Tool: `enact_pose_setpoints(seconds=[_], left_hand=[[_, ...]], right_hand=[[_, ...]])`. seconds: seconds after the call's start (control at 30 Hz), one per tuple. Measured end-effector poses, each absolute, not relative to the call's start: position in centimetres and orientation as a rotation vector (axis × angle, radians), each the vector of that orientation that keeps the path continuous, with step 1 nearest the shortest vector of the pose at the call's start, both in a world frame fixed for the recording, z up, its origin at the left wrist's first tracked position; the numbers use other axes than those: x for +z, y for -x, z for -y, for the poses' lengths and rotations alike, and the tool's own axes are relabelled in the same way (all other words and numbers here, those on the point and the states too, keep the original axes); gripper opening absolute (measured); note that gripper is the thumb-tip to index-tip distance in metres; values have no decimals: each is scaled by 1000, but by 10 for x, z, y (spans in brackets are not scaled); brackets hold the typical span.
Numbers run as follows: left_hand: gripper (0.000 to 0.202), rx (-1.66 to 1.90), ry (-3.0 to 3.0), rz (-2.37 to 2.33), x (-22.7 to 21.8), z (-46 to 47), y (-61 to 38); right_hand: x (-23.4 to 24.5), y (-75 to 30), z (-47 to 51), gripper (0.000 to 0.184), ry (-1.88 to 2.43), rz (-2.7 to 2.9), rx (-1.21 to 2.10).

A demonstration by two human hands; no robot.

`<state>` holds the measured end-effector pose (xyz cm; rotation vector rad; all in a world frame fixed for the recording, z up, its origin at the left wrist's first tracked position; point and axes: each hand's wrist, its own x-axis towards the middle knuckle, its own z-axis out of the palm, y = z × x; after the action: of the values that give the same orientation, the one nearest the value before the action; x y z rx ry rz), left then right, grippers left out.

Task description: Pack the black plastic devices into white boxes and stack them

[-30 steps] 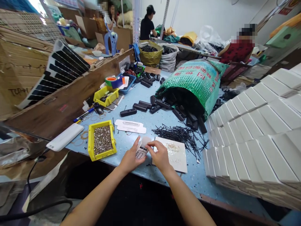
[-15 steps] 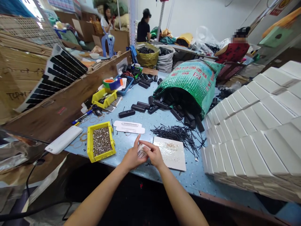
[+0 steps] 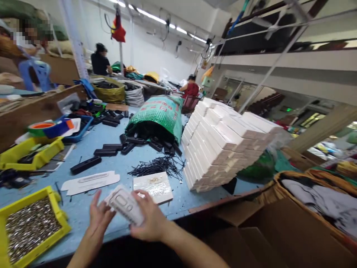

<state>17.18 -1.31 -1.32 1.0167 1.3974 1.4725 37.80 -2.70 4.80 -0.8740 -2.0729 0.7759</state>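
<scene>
Two hands share one small white packet [image 3: 126, 205] above the desk [image 3: 178, 193] edge: my right hand [image 3: 150, 219] grips it closed, my left hand [image 3: 99, 217] steadies it, fingers spread. Packing step; next, I judge, setting it down squarely.

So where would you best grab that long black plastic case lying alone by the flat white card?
Probably across the middle of the long black plastic case, pinching its two long sides from above: it lies flat on the blue table, narrow, with bare space either side.
</scene>
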Motion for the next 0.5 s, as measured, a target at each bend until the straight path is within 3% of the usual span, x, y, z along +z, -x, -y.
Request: enact_pose_setpoints(seconds=[0.1, 0.2, 0.3, 0.4, 0.5], left_hand=[[76, 1553, -966, -1277, 1, 16, -151], [59, 1448, -998, -1333, 15, 23, -134], [56, 1398, -1086, -1426, 19, 31, -128], [59, 1512, -1153, -1536, 15, 33, -117], [51, 1521, -1284, -1847, 9, 29, -87]], right_hand=[[150, -461, 27, 64, 876, 1903, 151], [260, -560, 9, 48, 1198, 1707, -620], [331, -628, -15, 47, 1689, 1551, -841], [338, -631, -30, 59, 1786, 1582, -924], [280, -573, -35, 46, 1209, 1719, -884]])
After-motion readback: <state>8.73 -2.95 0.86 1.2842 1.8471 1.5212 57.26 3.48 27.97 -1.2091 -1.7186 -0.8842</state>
